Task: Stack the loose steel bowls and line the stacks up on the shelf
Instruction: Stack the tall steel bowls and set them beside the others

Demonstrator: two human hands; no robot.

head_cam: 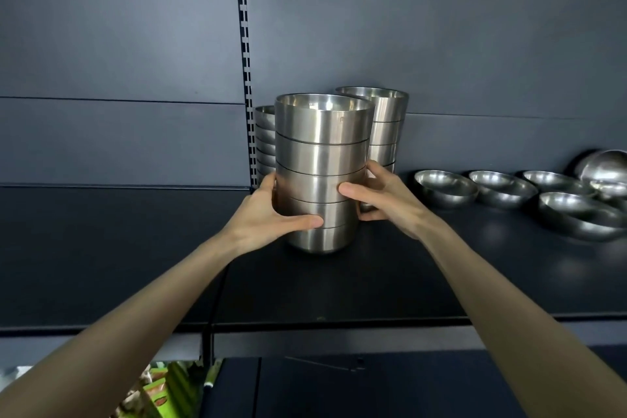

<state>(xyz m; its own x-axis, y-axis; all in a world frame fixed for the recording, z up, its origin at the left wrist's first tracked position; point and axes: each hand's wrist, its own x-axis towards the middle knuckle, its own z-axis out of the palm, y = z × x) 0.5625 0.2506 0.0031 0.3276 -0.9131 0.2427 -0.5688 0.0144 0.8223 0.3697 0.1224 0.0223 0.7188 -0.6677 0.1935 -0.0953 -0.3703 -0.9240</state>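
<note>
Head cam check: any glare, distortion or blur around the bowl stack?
Head view: vertical glare bands on the held stack; pale glints on the shelf near the loose bowls; wide-angle lean in the slotted upright; left hand and right hand sharp; green packets bottom left blurred.

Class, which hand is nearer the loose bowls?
Right. The right hand grips the front stack on the side facing the loose bowls; the left hand grips its far side.

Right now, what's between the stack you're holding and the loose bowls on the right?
Only the right hand gripping the stack, with another stack behind it; otherwise bare shelf up to the nearest loose bowl, head view.
</note>
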